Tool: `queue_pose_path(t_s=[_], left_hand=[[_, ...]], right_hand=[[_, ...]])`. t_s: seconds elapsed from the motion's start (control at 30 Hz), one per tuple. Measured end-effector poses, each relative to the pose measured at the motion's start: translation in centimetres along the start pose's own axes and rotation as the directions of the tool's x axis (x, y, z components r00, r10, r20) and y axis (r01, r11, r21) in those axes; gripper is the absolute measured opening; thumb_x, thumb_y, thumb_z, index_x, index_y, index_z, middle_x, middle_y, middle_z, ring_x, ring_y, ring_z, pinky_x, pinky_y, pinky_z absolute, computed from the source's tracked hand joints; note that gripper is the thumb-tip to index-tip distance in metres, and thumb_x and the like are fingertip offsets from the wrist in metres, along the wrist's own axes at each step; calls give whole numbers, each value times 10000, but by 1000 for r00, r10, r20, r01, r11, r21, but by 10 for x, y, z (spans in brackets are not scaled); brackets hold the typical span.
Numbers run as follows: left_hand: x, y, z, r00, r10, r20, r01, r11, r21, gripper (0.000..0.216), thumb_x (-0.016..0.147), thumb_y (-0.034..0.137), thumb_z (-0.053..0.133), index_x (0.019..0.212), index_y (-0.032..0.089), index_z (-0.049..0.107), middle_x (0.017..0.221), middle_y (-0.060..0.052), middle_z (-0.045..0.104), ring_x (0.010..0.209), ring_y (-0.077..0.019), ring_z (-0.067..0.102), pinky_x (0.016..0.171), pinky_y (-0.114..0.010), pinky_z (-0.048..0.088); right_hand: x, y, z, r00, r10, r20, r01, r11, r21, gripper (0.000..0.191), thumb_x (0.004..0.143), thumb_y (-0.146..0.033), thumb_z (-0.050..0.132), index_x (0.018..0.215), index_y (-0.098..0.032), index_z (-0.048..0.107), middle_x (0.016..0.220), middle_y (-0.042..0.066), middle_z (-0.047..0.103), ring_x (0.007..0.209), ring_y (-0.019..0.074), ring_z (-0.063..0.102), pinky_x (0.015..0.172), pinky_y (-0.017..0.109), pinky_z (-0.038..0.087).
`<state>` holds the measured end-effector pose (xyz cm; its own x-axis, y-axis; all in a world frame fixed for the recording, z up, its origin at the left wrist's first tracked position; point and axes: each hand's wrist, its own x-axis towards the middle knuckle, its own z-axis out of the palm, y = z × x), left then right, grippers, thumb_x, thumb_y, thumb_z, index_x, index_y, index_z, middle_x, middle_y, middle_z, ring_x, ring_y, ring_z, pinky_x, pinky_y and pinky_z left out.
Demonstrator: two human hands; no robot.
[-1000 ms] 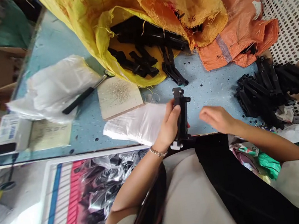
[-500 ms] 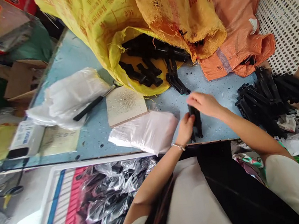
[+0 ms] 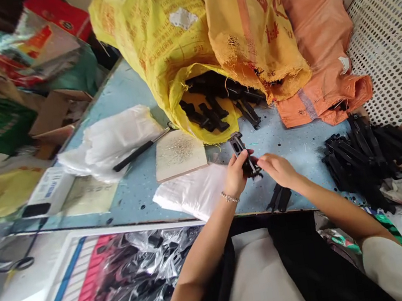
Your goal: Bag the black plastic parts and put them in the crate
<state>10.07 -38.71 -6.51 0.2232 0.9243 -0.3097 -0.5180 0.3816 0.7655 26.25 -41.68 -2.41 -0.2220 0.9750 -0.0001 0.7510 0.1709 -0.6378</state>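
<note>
Both my hands meet over the blue table (image 3: 295, 143) on one black plastic part (image 3: 241, 150). My left hand (image 3: 236, 174) is closed around its lower end, with a bracelet on the wrist. My right hand (image 3: 277, 169) pinches the same part from the right side. The part's top end sticks up and away from my fingers. Another black plastic part (image 3: 280, 197) lies flat on the table just below my right hand, near the front edge.
A yellow sack (image 3: 169, 48) lies open behind with several black parts (image 3: 212, 103) spilling out, beside an orange sack (image 3: 316, 45). A pile of black parts (image 3: 365, 155) lies right, by a white perforated basket (image 3: 392, 54). Left: clear bags (image 3: 195, 189), a board (image 3: 181, 154), a black-handled tool (image 3: 140, 150).
The part held earlier now lies on the table by the front edge. Both hands have moved up and hold a different black part. The camera has tilted upward.
</note>
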Motion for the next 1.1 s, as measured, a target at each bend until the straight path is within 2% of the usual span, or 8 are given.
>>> queue_pose_path(t_s=[0.17, 0.43, 0.53, 0.63, 0.7, 0.83, 0.93, 1.1], left_hand=[[-41, 12, 13, 972, -146, 184, 123, 983, 134, 459, 689, 486, 834, 933, 157, 626, 780, -13, 644, 582, -94, 544, 529, -217, 437], [-52, 11, 20, 987, -121, 101, 96, 970, 223, 472, 713, 544, 797, 940, 178, 603, 706, 33, 581, 565, -84, 503, 513, -205, 399], [-50, 17, 17, 989, -142, 50, 132, 977, 165, 475, 709, 577, 783, 882, 172, 606, 686, 22, 580, 548, -85, 507, 495, -202, 396], [-51, 19, 18, 982, -178, 59, 168, 974, 153, 458, 716, 569, 785, 845, 162, 618, 657, 17, 570, 534, -81, 492, 481, -197, 372], [-55, 18, 21, 983, -174, 58, 162, 971, 174, 448, 738, 565, 770, 859, 162, 617, 636, 22, 560, 522, -81, 477, 477, -201, 359], [-65, 19, 28, 999, 7, 43, -16, 975, 222, 438, 764, 568, 740, 919, 178, 613, 680, 20, 572, 570, -99, 487, 521, -223, 392], [-68, 26, 28, 996, 71, 45, -80, 968, 240, 444, 737, 535, 782, 966, 192, 618, 735, 17, 588, 611, -104, 502, 549, -225, 408], [-61, 32, 24, 948, -313, 57, 307, 947, 94, 494, 677, 541, 824, 921, 164, 618, 701, 15, 557, 547, -87, 480, 482, -212, 372]], right_hand=[[-2, 3, -28, 961, -148, -231, 143, 989, -41, 416, 1029, -555, 345, 899, -231, 571, 887, 67, 632, 866, 219, 591, 787, 330, 447], [-5, -2, -18, 990, 100, 96, -135, 855, 500, 580, 1022, -653, 217, 764, -216, 497, 602, -27, 469, 533, 132, 445, 529, 260, 379], [-29, -11, -12, 981, -131, 141, 95, 967, 237, 487, 1035, -592, 318, 890, -200, 569, 755, 24, 596, 671, 162, 548, 634, 287, 441], [-49, -17, -1, 922, -365, 130, 382, 914, -140, 358, 1015, -494, 471, 830, -202, 566, 836, 77, 632, 783, 206, 577, 710, 329, 449], [-55, -17, 8, 911, -392, 127, 408, 900, -150, 387, 1024, -473, 445, 756, -207, 532, 779, 73, 617, 748, 204, 567, 687, 329, 439], [-59, -17, 18, 954, -159, 256, 71, 944, 322, 528, 1053, -547, 229, 715, -219, 467, 570, -17, 475, 517, 143, 446, 528, 284, 385], [-58, -23, 9, 893, -106, 438, -115, 886, 449, 576, 1059, -554, 136, 737, -217, 474, 522, -44, 439, 454, 128, 409, 486, 269, 372], [-47, -31, -16, 900, -390, 194, 398, 917, -2, 399, 1006, -534, 472, 803, -204, 563, 764, 62, 605, 748, 199, 552, 670, 326, 427]])
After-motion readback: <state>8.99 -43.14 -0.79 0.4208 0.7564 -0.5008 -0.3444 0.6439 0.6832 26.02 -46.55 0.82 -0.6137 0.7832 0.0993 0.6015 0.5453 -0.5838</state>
